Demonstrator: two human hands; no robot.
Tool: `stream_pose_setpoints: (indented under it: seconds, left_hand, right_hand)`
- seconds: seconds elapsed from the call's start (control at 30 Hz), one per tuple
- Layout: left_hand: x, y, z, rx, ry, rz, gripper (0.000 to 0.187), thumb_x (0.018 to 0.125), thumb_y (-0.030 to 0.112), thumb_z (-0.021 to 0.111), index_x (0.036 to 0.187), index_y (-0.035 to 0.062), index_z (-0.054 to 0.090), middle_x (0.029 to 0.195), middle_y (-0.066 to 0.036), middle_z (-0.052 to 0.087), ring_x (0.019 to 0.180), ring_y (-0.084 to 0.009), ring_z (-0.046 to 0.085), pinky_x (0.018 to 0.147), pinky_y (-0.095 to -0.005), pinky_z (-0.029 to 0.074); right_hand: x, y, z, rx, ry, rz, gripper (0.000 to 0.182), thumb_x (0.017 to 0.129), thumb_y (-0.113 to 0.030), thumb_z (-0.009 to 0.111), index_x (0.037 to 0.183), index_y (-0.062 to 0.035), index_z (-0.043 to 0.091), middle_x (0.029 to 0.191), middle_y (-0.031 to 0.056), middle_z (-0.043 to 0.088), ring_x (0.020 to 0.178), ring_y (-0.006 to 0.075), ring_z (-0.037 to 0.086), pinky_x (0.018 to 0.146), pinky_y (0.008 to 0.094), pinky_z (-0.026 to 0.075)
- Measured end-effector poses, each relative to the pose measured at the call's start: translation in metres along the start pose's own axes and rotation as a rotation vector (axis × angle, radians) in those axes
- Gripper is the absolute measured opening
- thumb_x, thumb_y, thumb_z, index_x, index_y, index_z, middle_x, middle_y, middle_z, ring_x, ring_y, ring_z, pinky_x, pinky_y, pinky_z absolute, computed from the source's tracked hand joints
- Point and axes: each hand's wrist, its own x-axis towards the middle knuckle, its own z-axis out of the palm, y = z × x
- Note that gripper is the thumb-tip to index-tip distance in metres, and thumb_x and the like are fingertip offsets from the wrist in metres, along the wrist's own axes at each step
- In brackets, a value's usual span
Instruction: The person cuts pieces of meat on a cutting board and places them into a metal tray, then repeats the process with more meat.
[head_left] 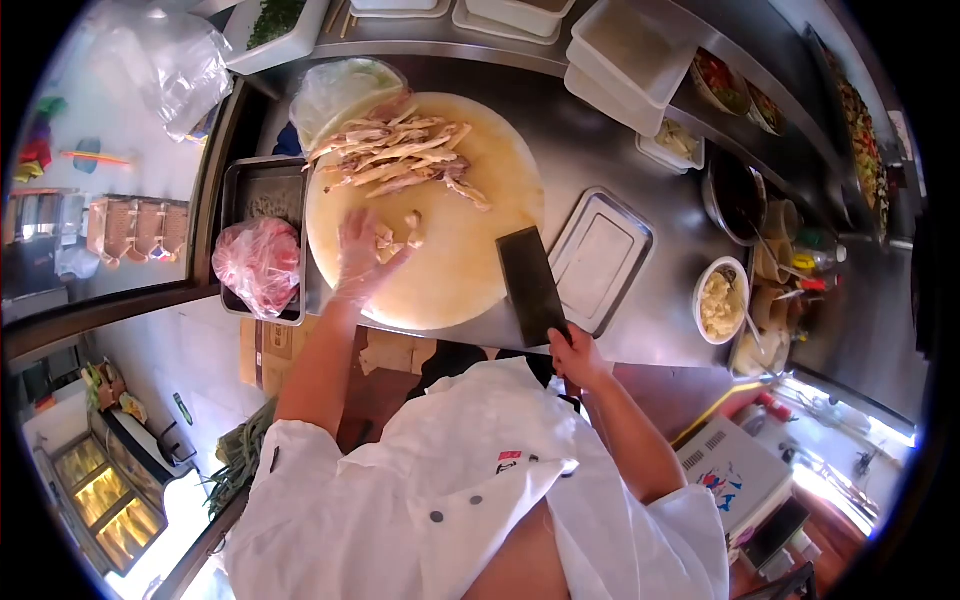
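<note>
A round cutting board lies before me. On its far part is a pile of long, pale poultry pieces that look like chicken feet. My left hand, seemingly in a thin clear glove, rests at the board's left side with thumb and fingers apart. Small chopped pieces lie beside and partly under its fingers. In my right hand is the handle of a broad, dark cleaver. Its blade points away from me, over the board's right edge.
Right of the board lies a shallow metal tray. A white bowl of pale paste stands farther right. On the left, a dark tray holds a bag of pink meat. White containers stand at the back; a clear plastic bag touches the board.
</note>
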Motion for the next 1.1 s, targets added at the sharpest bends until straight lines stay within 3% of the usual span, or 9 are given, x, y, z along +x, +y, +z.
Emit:
stream_pose_setpoints:
  seconds: [0.03,0.23,0.27,0.37,0.47,0.67,0.77,1.0,1.1]
  left_hand:
    - [0.001,-0.003,0.007,0.022,0.002,-0.02,0.085,0.084,0.044,0.09,0.151,0.0061,0.055,0.143,-0.023,0.058,0.138,-0.0476,0.049,0.116,-0.0585,0.042]
    - [0.002,0.038,0.063,-0.119,0.103,-0.068,0.087,0.083,0.038,0.091,0.154,0.0061,0.052,0.151,-0.026,0.051,0.131,-0.0416,0.057,0.09,-0.0442,0.062]
    - [0.005,0.041,0.072,-0.078,0.153,-0.02,0.083,0.083,0.036,0.09,0.152,0.0065,0.054,0.152,-0.026,0.05,0.131,-0.0411,0.057,0.09,-0.0435,0.062]
    - [0.011,0.054,0.086,-0.316,0.059,-0.214,0.084,0.082,0.036,0.09,0.153,0.0077,0.054,0.151,-0.026,0.051,0.135,-0.0431,0.055,0.099,-0.0491,0.059]
    - [0.025,0.068,0.074,-0.262,0.158,-0.185,0.083,0.082,0.031,0.091,0.152,0.0081,0.054,0.152,-0.025,0.052,0.137,-0.0436,0.054,0.107,-0.0533,0.054]
    - [0.05,0.046,0.073,-0.127,-0.001,0.146,0.077,0.079,0.028,0.089,0.146,0.0088,0.056,0.149,-0.022,0.057,0.136,-0.0449,0.054,0.113,-0.0535,0.049]
    - [0.031,0.053,0.081,-0.192,-0.038,0.004,0.067,0.081,0.023,0.086,0.141,0.0075,0.06,0.14,-0.021,0.062,0.132,-0.0442,0.056,0.112,-0.0541,0.048]
    - [-0.021,0.181,0.142,-0.141,0.246,-0.001,0.053,0.085,0.016,0.082,0.132,0.0029,0.062,0.122,-0.02,0.066,0.12,-0.042,0.059,0.105,-0.0541,0.049]
    - [-0.011,0.233,0.184,-0.266,0.215,-0.03,0.046,0.09,0.016,0.078,0.132,0.0031,0.063,0.123,-0.02,0.066,0.12,-0.0428,0.06,0.105,-0.0534,0.049]
  right_hand:
    - [0.004,0.002,0.0,0.04,0.002,0.004,0.028,0.111,-0.033,0.064,0.107,-0.0056,0.06,0.07,0.0,0.056,0.054,0.0105,0.053,0.049,0.0316,0.048]
    - [0.013,0.029,-0.007,0.247,0.037,-0.026,0.025,0.112,-0.03,0.063,0.102,-0.0082,0.055,0.072,0.0015,0.054,0.051,0.0122,0.052,0.046,0.032,0.046]
    - [0.008,0.033,-0.008,0.294,0.062,-0.014,0.024,0.112,-0.029,0.063,0.104,-0.0089,0.055,0.073,0.0014,0.054,0.051,0.0123,0.052,0.046,0.0316,0.046]
    - [-0.017,0.043,-0.016,0.376,0.185,0.005,0.02,0.112,-0.028,0.063,0.106,-0.0109,0.054,0.074,0.0014,0.054,0.051,0.0127,0.052,0.046,0.0309,0.045]
    - [-0.046,0.062,-0.026,0.455,0.311,-0.013,0.019,0.112,-0.027,0.063,0.105,-0.0125,0.054,0.073,0.0013,0.053,0.051,0.0132,0.051,0.046,0.0312,0.045]
    - [-0.088,0.092,-0.055,0.67,0.41,-0.038,0.018,0.113,-0.026,0.063,0.103,-0.0128,0.058,0.07,-0.0003,0.054,0.051,0.0121,0.053,0.046,0.0296,0.047]
    - [-0.088,0.101,-0.082,0.656,0.411,-0.055,0.018,0.113,-0.026,0.063,0.103,-0.0126,0.057,0.07,0.0,0.054,0.051,0.0124,0.053,0.046,0.0299,0.047]
    - [-0.094,0.101,-0.163,0.571,0.358,-0.111,0.022,0.114,-0.025,0.061,0.099,-0.0113,0.054,0.069,0.0,0.052,0.05,0.0116,0.052,0.046,0.0301,0.047]
    - [-0.098,0.103,-0.196,0.512,0.341,-0.146,0.021,0.114,-0.025,0.06,0.099,-0.0105,0.054,0.07,-0.0003,0.052,0.051,0.0114,0.052,0.047,0.0299,0.047]
